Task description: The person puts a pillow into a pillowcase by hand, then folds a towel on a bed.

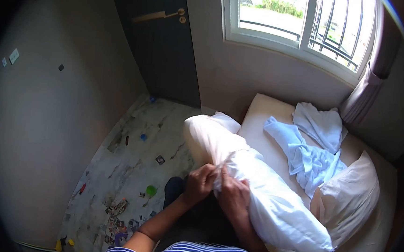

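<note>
A long white pillow (236, 170) in a white pillowcase lies across the near edge of the bare mattress (264, 111), one end sticking out over the floor. My left hand (200, 182) pinches a fold of the pillowcase at the pillow's near side. My right hand (234, 198) grips the same cloth right beside it, the two hands touching. A second cream pillow (351, 197) lies on the mattress to the right.
A crumpled light blue cloth (307, 161) and a white cloth (319, 125) lie on the mattress under the window (303, 20). A dark door (165, 44) stands at the back. Small toys and cards (121, 214) are scattered on the marbled floor at left.
</note>
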Demonstrator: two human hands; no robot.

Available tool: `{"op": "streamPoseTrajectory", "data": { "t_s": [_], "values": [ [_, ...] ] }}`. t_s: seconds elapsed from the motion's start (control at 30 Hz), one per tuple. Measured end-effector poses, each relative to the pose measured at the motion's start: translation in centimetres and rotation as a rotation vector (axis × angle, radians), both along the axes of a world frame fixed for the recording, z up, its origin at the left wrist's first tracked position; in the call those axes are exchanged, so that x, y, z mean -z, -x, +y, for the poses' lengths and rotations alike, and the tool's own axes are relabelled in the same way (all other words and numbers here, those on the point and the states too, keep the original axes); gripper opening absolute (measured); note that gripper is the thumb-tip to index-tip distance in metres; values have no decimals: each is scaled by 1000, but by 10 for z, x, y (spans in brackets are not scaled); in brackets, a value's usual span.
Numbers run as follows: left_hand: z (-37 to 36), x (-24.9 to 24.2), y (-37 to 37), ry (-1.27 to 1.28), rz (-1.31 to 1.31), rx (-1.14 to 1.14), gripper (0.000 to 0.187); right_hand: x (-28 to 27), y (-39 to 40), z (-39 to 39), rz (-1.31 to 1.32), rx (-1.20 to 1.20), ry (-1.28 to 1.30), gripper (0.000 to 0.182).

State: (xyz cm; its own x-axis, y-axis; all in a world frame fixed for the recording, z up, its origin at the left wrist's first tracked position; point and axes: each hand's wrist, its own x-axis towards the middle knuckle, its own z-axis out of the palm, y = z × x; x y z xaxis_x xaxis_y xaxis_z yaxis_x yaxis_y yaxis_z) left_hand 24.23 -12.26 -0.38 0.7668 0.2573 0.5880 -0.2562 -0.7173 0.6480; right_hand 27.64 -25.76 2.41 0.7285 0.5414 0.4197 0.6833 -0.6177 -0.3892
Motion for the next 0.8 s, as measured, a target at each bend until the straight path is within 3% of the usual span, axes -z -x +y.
{"op": "streamPoseTrajectory", "data": {
  "t_s": [0.17,0.3,0.37,0.4,0.43,0.5,0.6,0.67,0.77,0.8],
  "values": [
    [45,30,46,281,184,-263,22,40,35,30,-45,-294,186,63],
    [84,39,54,103,386,-364,25,56,55,50,53,-357,271,68],
    [68,46,63,161,279,-290,26,62,56,56,130,-333,207,63],
    [58,54,70,209,168,-99,28,72,56,61,140,-268,161,57],
    [44,60,79,274,175,66,28,85,54,61,136,-341,90,53],
    [31,64,97,470,341,112,33,101,49,50,181,-442,76,44],
    [46,59,97,151,390,81,38,81,51,32,247,-456,90,44],
    [48,40,86,39,443,-34,39,46,55,9,393,-481,165,58],
    [52,27,60,-97,536,-169,35,7,57,-24,431,-458,296,66],
    [49,27,50,-137,567,-201,33,-4,59,-31,411,-403,297,60]
  ]
}}
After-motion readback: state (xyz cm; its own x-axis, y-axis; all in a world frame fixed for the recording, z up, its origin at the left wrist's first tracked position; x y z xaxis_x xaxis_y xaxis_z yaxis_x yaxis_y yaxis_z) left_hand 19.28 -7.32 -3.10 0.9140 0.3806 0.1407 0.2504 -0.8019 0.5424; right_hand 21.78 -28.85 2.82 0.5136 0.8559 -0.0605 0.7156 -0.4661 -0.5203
